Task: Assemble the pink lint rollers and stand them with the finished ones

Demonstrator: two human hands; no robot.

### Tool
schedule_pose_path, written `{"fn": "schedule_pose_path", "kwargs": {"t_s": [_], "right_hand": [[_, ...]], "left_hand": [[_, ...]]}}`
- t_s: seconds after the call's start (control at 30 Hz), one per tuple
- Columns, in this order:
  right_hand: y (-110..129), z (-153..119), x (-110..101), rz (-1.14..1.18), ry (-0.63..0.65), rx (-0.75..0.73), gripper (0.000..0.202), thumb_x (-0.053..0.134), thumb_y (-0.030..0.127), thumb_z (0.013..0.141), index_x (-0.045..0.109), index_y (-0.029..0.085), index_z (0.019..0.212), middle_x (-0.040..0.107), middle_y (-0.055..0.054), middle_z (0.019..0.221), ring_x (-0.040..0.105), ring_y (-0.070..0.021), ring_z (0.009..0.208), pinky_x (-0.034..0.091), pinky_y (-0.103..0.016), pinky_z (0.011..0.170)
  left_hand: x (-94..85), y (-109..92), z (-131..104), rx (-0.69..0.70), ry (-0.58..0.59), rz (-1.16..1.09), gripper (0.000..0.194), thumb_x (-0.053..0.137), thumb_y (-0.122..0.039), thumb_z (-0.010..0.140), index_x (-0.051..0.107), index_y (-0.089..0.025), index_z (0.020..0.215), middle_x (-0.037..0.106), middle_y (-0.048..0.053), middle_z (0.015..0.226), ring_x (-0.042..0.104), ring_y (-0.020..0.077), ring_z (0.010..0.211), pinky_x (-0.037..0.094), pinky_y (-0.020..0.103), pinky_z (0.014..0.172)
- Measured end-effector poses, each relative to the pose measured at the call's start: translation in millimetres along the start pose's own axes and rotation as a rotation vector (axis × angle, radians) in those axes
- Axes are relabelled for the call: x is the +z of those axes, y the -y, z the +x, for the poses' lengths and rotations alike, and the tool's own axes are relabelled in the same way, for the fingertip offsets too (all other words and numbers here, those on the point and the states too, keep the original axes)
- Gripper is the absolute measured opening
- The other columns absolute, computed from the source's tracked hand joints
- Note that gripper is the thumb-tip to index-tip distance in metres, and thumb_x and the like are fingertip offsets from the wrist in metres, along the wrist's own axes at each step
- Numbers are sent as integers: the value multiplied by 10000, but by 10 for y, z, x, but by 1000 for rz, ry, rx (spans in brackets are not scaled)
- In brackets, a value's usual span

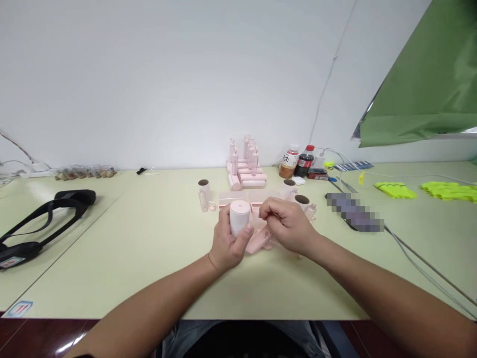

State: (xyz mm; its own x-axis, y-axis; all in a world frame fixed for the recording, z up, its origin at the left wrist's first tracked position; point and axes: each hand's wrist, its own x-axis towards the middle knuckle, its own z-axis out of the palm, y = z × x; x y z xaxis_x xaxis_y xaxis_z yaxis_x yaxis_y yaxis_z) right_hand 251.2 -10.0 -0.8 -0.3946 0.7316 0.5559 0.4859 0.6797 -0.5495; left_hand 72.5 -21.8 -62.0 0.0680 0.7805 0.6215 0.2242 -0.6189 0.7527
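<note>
My left hand (pixel 231 243) is wrapped round a white lint roller (pixel 239 221), which stands upright with its pale pink end cap on top. Close to its right, my right hand (pixel 288 224) is curled with the fingers pinched together; whatever is between them is hidden. Below and between both hands lies a pale pink plastic part (pixel 259 242) on the table. Behind the hands is a pink open tray or box (pixel 225 197), partly covered by them. A white sticky-paper roll (pixel 203 187) with a brown core stands to the left, beside a clear pink handle (pixel 203 200).
Several pink rollers (pixel 253 177) are stacked by the wall, clear handles upright. Two more paper rolls (pixel 301 200) stand right of my hands. Further right are a cola bottle (pixel 304 163), a phone-like blurred object (pixel 354 211) and cables (pixel 421 263). A black strap (pixel 44 219) lies left.
</note>
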Motion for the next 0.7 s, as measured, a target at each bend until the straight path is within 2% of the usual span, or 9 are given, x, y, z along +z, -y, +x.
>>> {"fn": "schedule_pose_path", "kwargs": {"t_s": [0.03,0.1,0.17,0.23,0.37,0.43,0.57,0.7], "right_hand": [[-13,-3,11,34,-26,11,199,421,34,711,523,205,712,573,6,668,518,-135,607,385,-254,575],[-36,1,2,132,-21,55,218,456,62,723,581,204,832,626,13,699,522,-123,563,394,-247,548],[-50,9,-32,202,52,105,343,520,119,758,597,203,1081,687,1,819,521,-107,530,399,-239,523],[-50,14,-64,203,164,141,416,568,189,796,593,210,1211,705,-10,872,534,-100,524,403,-231,513],[-5,2,-68,186,384,191,335,555,197,822,698,226,1123,689,16,738,564,-106,525,409,-215,509],[14,-12,-43,181,428,214,349,560,171,803,706,229,1115,685,21,727,552,-106,536,401,-211,512],[-7,-55,39,214,434,256,353,568,150,774,704,216,1093,665,11,756,528,-111,589,391,-210,539],[-37,-109,142,193,403,344,259,580,178,755,696,195,986,585,34,646,479,-110,559,349,-210,514]], "left_hand": [[-33,-1,35,-17,9,4,465,570,-417,873,438,-199,1261,609,92,1130,587,243,1006,471,408,885],[-122,-7,114,-24,122,24,474,597,-424,860,481,-215,1269,629,83,1151,594,245,1013,472,404,890],[-233,-9,198,28,300,72,488,623,-420,844,522,-234,1284,639,80,1197,596,255,1050,463,402,918],[-348,-3,271,107,471,166,503,642,-405,827,544,-258,1298,649,70,1199,596,255,1061,457,388,928],[-508,42,323,159,686,411,491,638,-377,804,576,-270,1280,655,53,1017,615,222,913,474,311,776],[-540,74,300,176,721,463,476,627,-381,803,586,-257,1260,636,47,952,611,207,853,460,287,712],[-554,127,226,208,726,494,493,605,-362,811,556,-259,1290,623,48,948,605,195,834,435,266,668],[-557,149,191,214,751,521,465,590,-359,825,563,-265,1279,613,48,936,601,190,827,426,261,660]]}}
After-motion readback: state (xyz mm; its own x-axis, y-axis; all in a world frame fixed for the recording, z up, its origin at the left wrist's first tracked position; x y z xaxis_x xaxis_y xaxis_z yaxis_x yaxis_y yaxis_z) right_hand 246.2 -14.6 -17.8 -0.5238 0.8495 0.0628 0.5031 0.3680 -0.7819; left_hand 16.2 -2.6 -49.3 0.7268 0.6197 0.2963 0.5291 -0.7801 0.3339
